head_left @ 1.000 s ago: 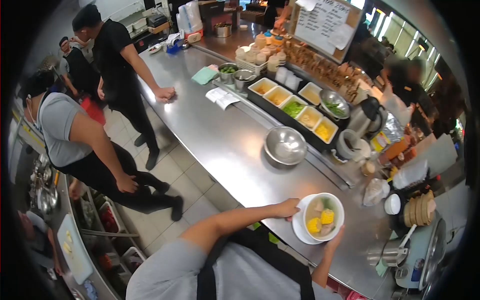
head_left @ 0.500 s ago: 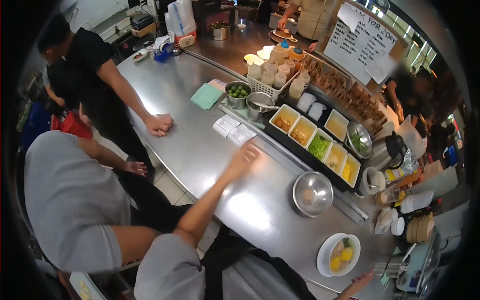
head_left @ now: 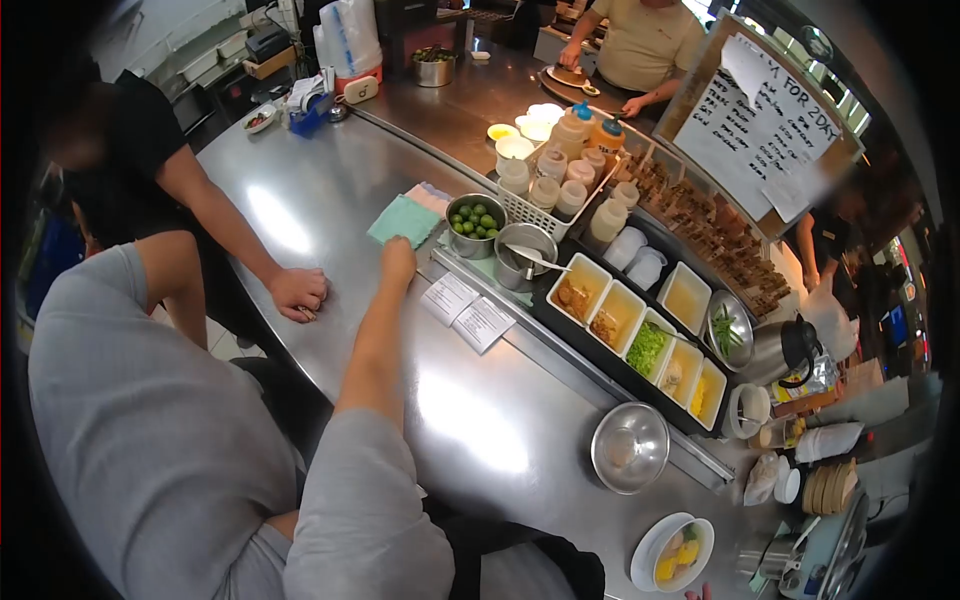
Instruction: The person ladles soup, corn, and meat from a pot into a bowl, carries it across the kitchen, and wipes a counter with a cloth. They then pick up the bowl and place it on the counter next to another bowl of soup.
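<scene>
- Two hands show: the left hand reaches to the near edge of a folded green cloth, its fingers drawn together; I cannot tell whether they pinch it.
- Only fingertips of the right hand show at the bottom edge, near a white soup bowl; their grip cannot be told.
- That bowl, with yellow corn in it, sits on a white plate on the steel bench.
- Just right of the left hand are a pot of green limes and a metal pot with a spoon; two printed slips lie below them.
- Between the slips and the soup bowl rests an empty-looking metal bowl.
- Beyond it, a black tray holds white containers of toppings, with a basket of squeeze bottles near its far end.
- To the left, a co-worker's closed hand rests on the bench.
</scene>
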`<state>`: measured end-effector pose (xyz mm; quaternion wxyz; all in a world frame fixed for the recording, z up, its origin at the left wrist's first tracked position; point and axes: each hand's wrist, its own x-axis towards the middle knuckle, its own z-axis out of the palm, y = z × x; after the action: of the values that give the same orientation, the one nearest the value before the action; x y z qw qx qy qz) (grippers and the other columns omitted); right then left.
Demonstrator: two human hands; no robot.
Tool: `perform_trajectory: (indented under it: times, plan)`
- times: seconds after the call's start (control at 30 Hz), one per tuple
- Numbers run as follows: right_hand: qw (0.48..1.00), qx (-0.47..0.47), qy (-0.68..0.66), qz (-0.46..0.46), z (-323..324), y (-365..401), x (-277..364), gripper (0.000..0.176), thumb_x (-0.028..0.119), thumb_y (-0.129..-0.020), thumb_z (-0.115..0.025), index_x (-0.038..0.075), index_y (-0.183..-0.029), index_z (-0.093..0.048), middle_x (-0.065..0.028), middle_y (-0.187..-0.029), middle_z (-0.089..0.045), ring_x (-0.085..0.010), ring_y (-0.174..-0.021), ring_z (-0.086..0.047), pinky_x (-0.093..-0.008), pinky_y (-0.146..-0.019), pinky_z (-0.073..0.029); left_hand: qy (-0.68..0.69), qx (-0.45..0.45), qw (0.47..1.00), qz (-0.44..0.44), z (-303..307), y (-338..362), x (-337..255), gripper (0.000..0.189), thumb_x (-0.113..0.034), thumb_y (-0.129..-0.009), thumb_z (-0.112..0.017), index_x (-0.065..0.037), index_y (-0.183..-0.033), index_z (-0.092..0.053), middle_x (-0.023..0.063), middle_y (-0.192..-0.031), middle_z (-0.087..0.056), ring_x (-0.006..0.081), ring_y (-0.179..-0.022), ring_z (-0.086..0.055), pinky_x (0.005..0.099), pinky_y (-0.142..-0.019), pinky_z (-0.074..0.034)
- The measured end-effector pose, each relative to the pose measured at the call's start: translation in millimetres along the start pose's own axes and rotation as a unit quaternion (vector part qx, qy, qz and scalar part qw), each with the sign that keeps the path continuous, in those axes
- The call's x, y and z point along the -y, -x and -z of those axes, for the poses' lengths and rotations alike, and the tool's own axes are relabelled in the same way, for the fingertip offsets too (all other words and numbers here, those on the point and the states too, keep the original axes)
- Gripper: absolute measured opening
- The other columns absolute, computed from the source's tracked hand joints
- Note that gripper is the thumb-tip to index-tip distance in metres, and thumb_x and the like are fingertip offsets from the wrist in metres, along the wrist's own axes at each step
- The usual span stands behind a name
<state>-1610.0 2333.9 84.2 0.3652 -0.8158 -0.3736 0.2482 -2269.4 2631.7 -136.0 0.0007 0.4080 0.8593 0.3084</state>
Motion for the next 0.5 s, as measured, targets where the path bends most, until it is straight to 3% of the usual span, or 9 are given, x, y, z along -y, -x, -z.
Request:
perform_trajectory:
  times: [0.07,0.1,0.17,0.2,0.27,0.3,0.37,0.4,0.5]
  plan:
    - [0.999,0.025,-0.026,0.002,-17,-7,16,0.037,0.012,-0.085,-0.049,0.002,-0.120,-0.044,-0.0127,-0.110,-0.048,-0.0181,-0.083,-0.053,-0.0259,-0.070,-0.046,-0.074,-0.011,0.997,-0.028,2,-3,5,0.017,-0.011,-0.071,-0.054,0.003,-0.081,-0.056,0.0216,-0.088,-0.059,0.0394,-0.085,-0.055,0.0442,-0.074,-0.044]
    - [0.993,0.077,-0.051,0.067,-33,-11,24,0.036,0.012,-0.085,-0.050,0.000,-0.118,-0.045,-0.0122,-0.111,-0.048,-0.0176,-0.085,-0.052,-0.0253,-0.072,-0.045,-0.077,-0.012,0.997,-0.027,7,-8,4,0.017,-0.011,-0.071,-0.054,0.003,-0.081,-0.056,0.0216,-0.088,-0.059,0.0394,-0.085,-0.055,0.0442,-0.074,-0.044]
    - [0.973,0.167,-0.103,0.117,-69,-23,40,0.034,0.013,-0.085,-0.051,-0.001,-0.115,-0.048,-0.0114,-0.112,-0.048,-0.0171,-0.090,-0.051,-0.0251,-0.076,-0.044,0.056,-0.203,0.975,0.066,17,-16,0,0.017,-0.015,-0.075,-0.050,0.001,-0.072,-0.055,0.0192,-0.073,-0.059,0.0390,-0.073,-0.056,0.0425,-0.066,-0.045]
    - [0.964,0.207,-0.130,0.105,-92,-31,49,0.034,0.014,-0.084,-0.052,-0.001,-0.114,-0.049,-0.0111,-0.113,-0.048,-0.0171,-0.094,-0.050,-0.0255,-0.078,-0.043,0.053,-0.203,0.976,0.065,24,-24,2,0.017,-0.015,-0.075,-0.050,0.001,-0.072,-0.055,0.0192,-0.073,-0.059,0.0390,-0.073,-0.056,0.0425,-0.066,-0.045]
    - [0.938,0.278,-0.190,0.086,-157,-34,75,0.039,0.028,-0.086,-0.049,0.004,-0.118,-0.047,-0.0068,-0.090,-0.055,-0.0121,-0.071,-0.049,-0.0245,-0.061,-0.043,0.169,-0.299,0.931,0.121,41,-43,8,0.022,-0.019,-0.079,-0.047,0.000,-0.073,-0.056,0.0145,-0.069,-0.060,0.0312,-0.067,-0.059,0.0399,-0.060,-0.045]
    - [0.890,0.388,-0.213,0.108,-186,-40,88,0.036,0.020,-0.085,-0.051,0.003,-0.117,-0.047,-0.0092,-0.098,-0.058,-0.0148,-0.081,-0.054,-0.0253,-0.071,-0.044,0.165,-0.302,0.931,0.121,51,-43,8,0.022,-0.019,-0.079,-0.047,0.000,-0.073,-0.056,0.0145,-0.069,-0.060,0.0312,-0.067,-0.059,0.0399,-0.060,-0.045]
    - [0.800,0.554,-0.162,0.161,-246,-34,122,0.040,0.019,-0.086,-0.051,0.003,-0.122,-0.043,-0.0105,-0.116,-0.049,-0.0205,-0.104,-0.049,-0.0297,-0.084,-0.042,0.552,-0.158,0.810,0.116,80,-34,2,0.025,-0.023,-0.083,-0.045,-0.002,-0.074,-0.056,0.0087,-0.073,-0.061,0.0211,-0.064,-0.058,0.0367,-0.056,-0.045]
    - [0.743,0.622,-0.193,0.152,-278,-27,134,0.045,0.019,-0.086,-0.053,0.005,-0.126,-0.038,-0.0101,-0.124,-0.042,-0.0212,-0.112,-0.044,-0.0310,-0.087,-0.040,0.607,-0.089,0.775,0.152,97,-20,-15,0.024,-0.025,-0.083,-0.046,-0.003,-0.078,-0.055,0.0074,-0.075,-0.060,0.0194,-0.066,-0.059,0.0333,-0.056,-0.047]
    - [0.685,0.668,-0.275,0.101,-351,-4,164,0.051,0.026,-0.086,-0.051,0.005,-0.129,-0.034,-0.0103,-0.119,-0.047,-0.0204,-0.112,-0.042,-0.0332,-0.089,-0.037,0.692,0.123,0.682,0.203,152,53,-102,0.023,-0.023,-0.084,-0.046,-0.002,-0.085,-0.055,0.0059,-0.079,-0.059,0.0156,-0.067,-0.058,0.0266,-0.059,-0.049]
